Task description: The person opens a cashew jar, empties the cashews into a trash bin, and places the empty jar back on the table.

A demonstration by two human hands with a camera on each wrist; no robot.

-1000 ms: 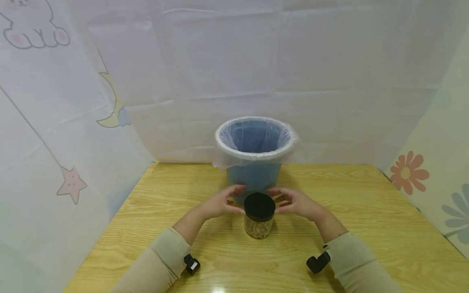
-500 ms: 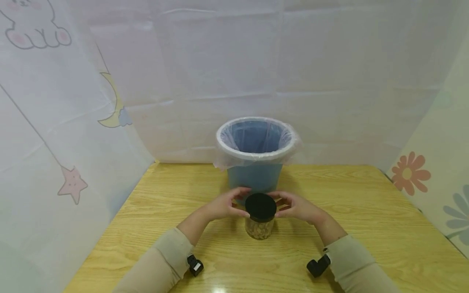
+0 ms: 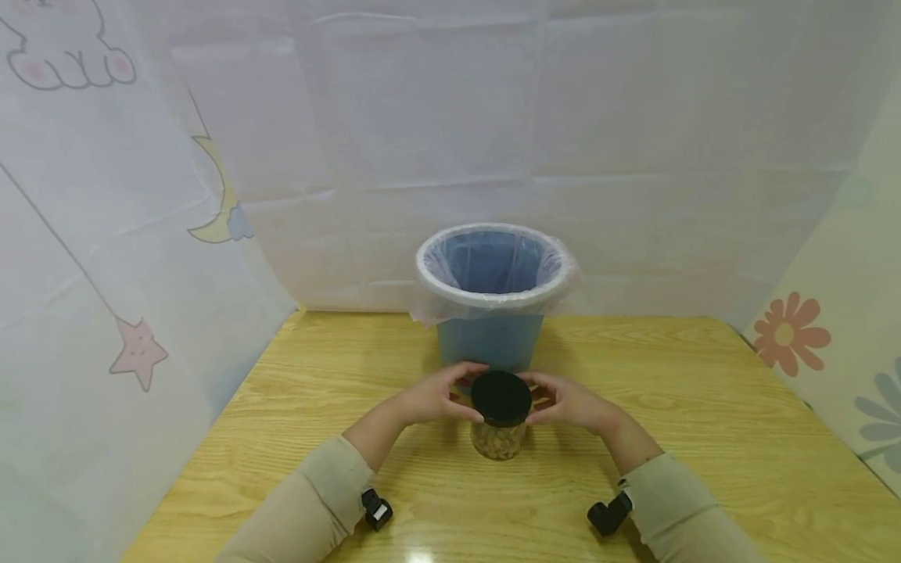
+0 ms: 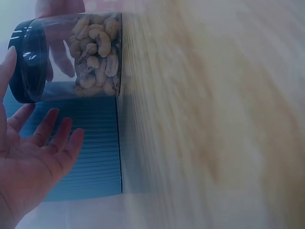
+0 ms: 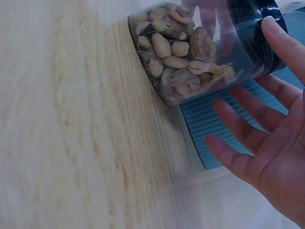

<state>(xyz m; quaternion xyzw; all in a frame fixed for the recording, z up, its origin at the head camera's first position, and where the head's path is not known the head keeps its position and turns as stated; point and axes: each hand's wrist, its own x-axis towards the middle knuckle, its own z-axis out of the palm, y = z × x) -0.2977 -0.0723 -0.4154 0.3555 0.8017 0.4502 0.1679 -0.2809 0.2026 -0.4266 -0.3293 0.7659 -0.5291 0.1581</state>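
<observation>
A clear jar (image 3: 497, 441) part full of nuts stands upright on the table, its black lid (image 3: 500, 397) on top. From the left side, my left hand (image 3: 435, 397) holds the lid between thumb and forefinger. My right hand (image 3: 573, 402) does the same on the opposite side, its thumb lying along the lid (image 5: 259, 28) in the right wrist view. The other fingers of both hands are spread beside the jar without gripping its clear wall. Cashews and other nuts (image 4: 99, 52) show through the plastic in the left wrist view.
Right behind the jar is a blue bin (image 3: 489, 340) with a white rim and a thin pinkish bag lining it. Both stand on a wooden table (image 3: 338, 344). Printed cloth hangings (image 3: 436, 117) enclose the back and sides.
Both hands have closed in on the jar from either side, and the thumbs and forefingers have come onto the lid. The jar stays in place.
</observation>
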